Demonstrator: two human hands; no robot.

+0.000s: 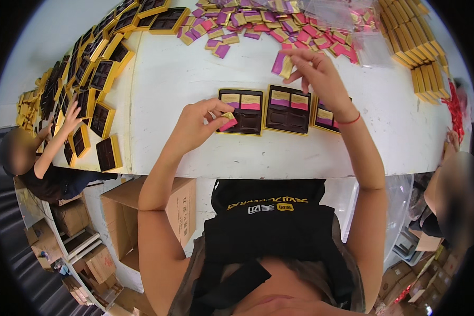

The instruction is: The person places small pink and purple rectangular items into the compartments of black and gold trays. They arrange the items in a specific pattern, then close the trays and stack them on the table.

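Note:
My left hand [195, 125] pinches a pink-and-gold wrapped chocolate [228, 122] over the lower left compartment of a gold-edged box [249, 122] with a dark brown tray. That box's two upper compartments hold a purple-and-gold piece and a pink-and-gold piece. Beside it, a second box [288, 119] has the same pair on top and bare lower compartments. Above and beyond this one, my right hand [317, 79] grips a purple-and-gold wrapped chocolate [282, 64] between thumb and fingers. A third box [324, 120] is partly hidden by my right wrist; a purple-and-gold piece shows in it.
Loose purple and pink wrapped chocolates [258, 22] are heaped at the far side of the white table [168, 73], near clear plastic bags [371, 47]. Stacked boxes line the left, where a person [58, 142] reaches in. Gold boxes [413, 42] stand far right; another person sits nearby.

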